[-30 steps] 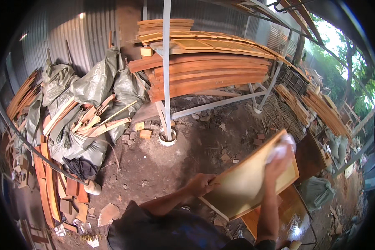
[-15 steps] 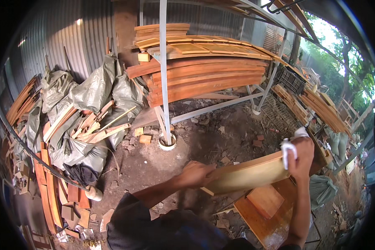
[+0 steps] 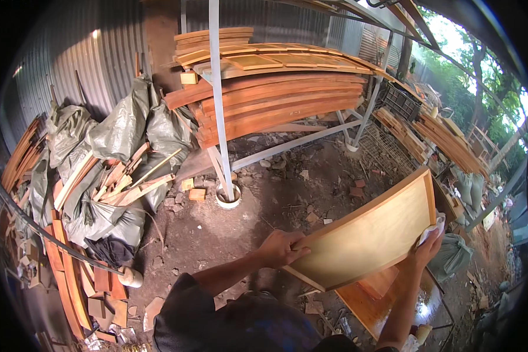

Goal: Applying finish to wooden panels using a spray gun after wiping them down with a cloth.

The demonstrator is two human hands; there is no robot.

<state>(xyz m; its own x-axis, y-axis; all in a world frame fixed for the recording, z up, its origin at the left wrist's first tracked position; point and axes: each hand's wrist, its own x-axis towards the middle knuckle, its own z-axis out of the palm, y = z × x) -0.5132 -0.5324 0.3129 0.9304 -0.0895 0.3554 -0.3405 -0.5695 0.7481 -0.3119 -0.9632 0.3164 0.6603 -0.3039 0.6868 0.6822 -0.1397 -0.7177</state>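
A shallow wooden framed panel [image 3: 372,229], pale inside with a raised rim, is held tilted in front of me. My left hand [image 3: 281,249] grips its left edge, the thumb and fingers closed on the rim. At the panel's right edge, my right hand [image 3: 422,251] presses a crumpled white cloth [image 3: 434,226] against the frame. Part of the cloth is hidden behind the fingers. Below the panel lies a varnished wooden board [image 3: 358,305], with a smaller reddish wood piece [image 3: 380,281] on it, partly covered by the panel.
Similar framed panels [image 3: 299,60] lie in a row on stacked reddish planks [image 3: 281,105]. A grey metal post [image 3: 217,105] rises from a white pot [image 3: 227,201]. Grey sacks [image 3: 120,126] and wood offcuts are heaped at left. A black crate [image 3: 399,101] stands at far right.
The panel has swung up and turned its pale recessed face toward me. My right hand with the cloth has moved down along its right edge; the left hand still grips the other edge.
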